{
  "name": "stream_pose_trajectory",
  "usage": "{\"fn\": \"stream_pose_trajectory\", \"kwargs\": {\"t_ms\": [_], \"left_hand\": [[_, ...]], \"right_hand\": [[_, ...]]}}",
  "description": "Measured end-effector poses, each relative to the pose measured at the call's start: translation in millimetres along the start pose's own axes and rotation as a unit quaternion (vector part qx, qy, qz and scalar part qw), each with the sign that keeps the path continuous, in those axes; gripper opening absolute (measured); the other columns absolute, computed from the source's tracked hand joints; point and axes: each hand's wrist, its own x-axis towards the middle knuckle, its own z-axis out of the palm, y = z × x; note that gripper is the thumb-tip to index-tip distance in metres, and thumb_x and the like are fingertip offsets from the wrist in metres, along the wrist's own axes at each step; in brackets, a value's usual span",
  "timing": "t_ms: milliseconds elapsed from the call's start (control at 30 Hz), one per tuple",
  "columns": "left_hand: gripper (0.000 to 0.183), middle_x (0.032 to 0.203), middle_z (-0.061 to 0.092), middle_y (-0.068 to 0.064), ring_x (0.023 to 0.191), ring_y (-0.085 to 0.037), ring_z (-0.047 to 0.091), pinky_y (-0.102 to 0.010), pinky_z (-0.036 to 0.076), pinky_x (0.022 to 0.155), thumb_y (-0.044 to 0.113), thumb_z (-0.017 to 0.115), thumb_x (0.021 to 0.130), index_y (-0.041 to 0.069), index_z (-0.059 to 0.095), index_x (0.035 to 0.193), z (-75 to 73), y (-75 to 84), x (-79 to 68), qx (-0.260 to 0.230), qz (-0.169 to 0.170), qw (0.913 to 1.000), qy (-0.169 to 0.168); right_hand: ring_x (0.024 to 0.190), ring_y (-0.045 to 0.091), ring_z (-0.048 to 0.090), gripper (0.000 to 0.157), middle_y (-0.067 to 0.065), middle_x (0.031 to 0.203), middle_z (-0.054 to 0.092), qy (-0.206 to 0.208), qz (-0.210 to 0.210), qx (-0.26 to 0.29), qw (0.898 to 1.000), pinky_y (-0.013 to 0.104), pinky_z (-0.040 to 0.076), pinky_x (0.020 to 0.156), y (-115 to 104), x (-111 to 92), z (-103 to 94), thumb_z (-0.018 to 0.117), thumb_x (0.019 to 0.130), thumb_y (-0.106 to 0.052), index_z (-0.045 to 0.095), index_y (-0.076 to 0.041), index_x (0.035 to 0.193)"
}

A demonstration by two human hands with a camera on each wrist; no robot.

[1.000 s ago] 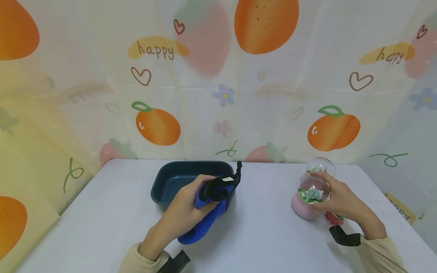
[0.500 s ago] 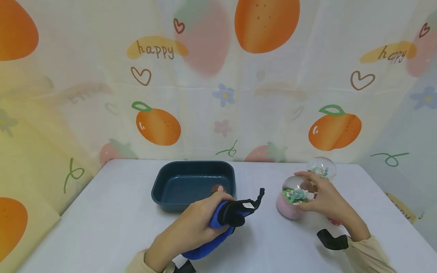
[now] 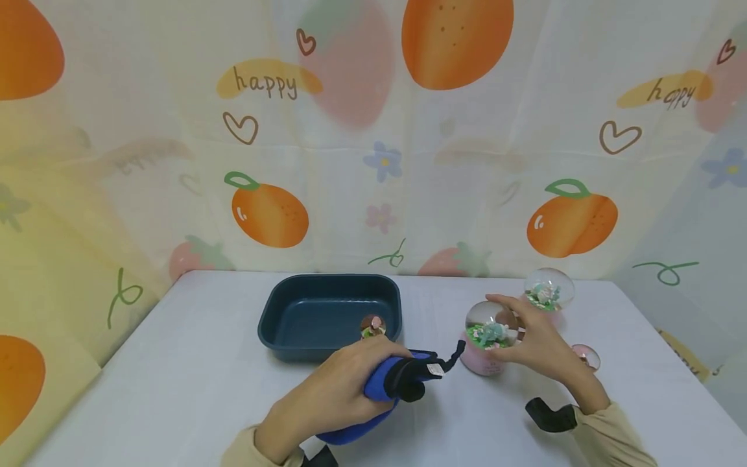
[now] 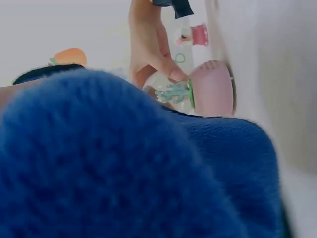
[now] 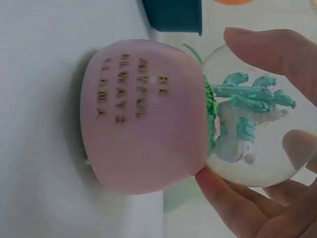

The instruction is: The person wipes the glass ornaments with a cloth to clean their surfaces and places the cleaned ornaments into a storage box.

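Note:
My left hand (image 3: 344,383) grips a fuzzy blue thing with a black end, a thin black strap and a white label (image 3: 403,376); its exact kind is unclear. The blue pile fills much of the left wrist view. My right hand (image 3: 543,340) holds a snow globe (image 3: 487,331) by its clear dome, thumb and fingers around the glass. A green cactus and a pale figure show inside, above a rounded pink base with raised lettering (image 5: 143,119). Behind my left hand, a small brown-tinted globe (image 3: 373,324) overlaps the tray's front right corner; its lower part is hidden.
A dark teal rectangular tray (image 3: 271,331) stands at the back left of the white table (image 3: 175,389). Another snow globe (image 3: 548,288) is at the back right. A small red-based globe (image 3: 585,355) sits beyond my right wrist. A fruit-print cloth (image 3: 467,162) hangs behind.
My right hand has shifted left with the snow globe, uncovering the small red-based globe. My left hand has moved right and nearer with the blue thing, revealing the small brown-tinted globe.

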Motion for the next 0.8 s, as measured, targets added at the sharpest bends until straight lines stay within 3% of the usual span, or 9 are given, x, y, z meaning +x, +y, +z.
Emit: {"fn": "stream_pose_trajectory", "kwargs": {"t_ms": [200, 267, 367, 533, 633, 800], "left_hand": [[0.046, 0.111, 0.066, 0.006, 0.102, -0.008, 0.061, -0.033, 0.055, 0.087, 0.021, 0.084, 0.078, 0.031, 0.066, 0.119, 4.8, -0.1, 0.3, 0.014, 0.087, 0.9953, 0.04], [0.046, 0.111, 0.066, 0.006, 0.102, -0.009, 0.062, -0.031, 0.055, 0.088, 0.017, 0.084, 0.078, 0.029, 0.065, 0.119, 5.9, -0.1, 1.0, 0.006, 0.113, 0.9925, 0.047], [0.047, 0.115, 0.067, 0.005, 0.104, -0.009, 0.064, -0.03, 0.055, 0.091, 0.013, 0.083, 0.079, 0.024, 0.063, 0.121, 6.8, -0.8, 2.0, -0.021, 0.124, 0.9911, 0.043], [0.05, 0.116, 0.071, 0.004, 0.101, -0.008, 0.067, -0.032, 0.056, 0.093, 0.006, 0.079, 0.082, 0.02, 0.058, 0.126, 5.8, -2.5, 2.5, -0.058, 0.08, 0.9945, 0.033], [0.054, 0.116, 0.072, 0.002, 0.101, -0.011, 0.069, -0.036, 0.056, 0.092, 0.001, 0.078, 0.081, 0.019, 0.057, 0.128, 3.3, -3.9, 2.5, -0.06, 0.054, 0.9957, 0.045], [0.056, 0.118, 0.072, -0.001, 0.105, -0.017, 0.07, -0.043, 0.055, 0.095, -0.004, 0.075, 0.08, 0.018, 0.056, 0.128, -2.4, -5.4, 3.0, -0.055, 0.035, 0.9947, 0.079]], "right_hand": [[0.119, 0.044, 0.054, 0.088, 0.022, 0.135, 0.048, -0.022, 0.009, 0.03, 0.999, 0.061, 0.051, 0.086, 8, -1, 2.3, 0.086, 0.072, -0.015, 0.039, 0.001, 0.145], [0.12, 0.04, 0.051, 0.089, 0.022, 0.137, 0.046, -0.028, 0.013, 0.036, 0.999, 0.059, 0.051, 0.086, 12, -2, 3.6, 0.086, 0.073, -0.016, 0.037, 0.001, 0.145], [0.12, 0.023, 0.049, 0.088, 0.02, 0.138, 0.047, -0.041, 0.018, 0.052, 0.998, 0.05, 0.05, 0.089, 20, -2, 6.5, 0.085, 0.074, -0.018, 0.036, 0.0, 0.144], [0.114, -0.002, 0.051, 0.078, 0.013, 0.134, 0.055, -0.073, 0.017, 0.126, 0.989, 0.024, 0.046, 0.097, 35, -1, 13.2, 0.084, 0.075, -0.014, 0.043, -0.005, 0.141], [0.113, -0.004, 0.054, 0.075, 0.012, 0.132, 0.058, -0.09, 0.017, 0.17, 0.981, 0.013, 0.042, 0.096, 41, -1, 15.6, 0.083, 0.076, -0.011, 0.045, -0.007, 0.14], [0.118, -0.003, 0.052, 0.079, 0.013, 0.138, 0.055, -0.103, 0.008, 0.19, 0.976, 0.011, 0.038, 0.1, 44, -1, 18.2, 0.084, 0.074, -0.011, 0.044, -0.011, 0.142]]}}
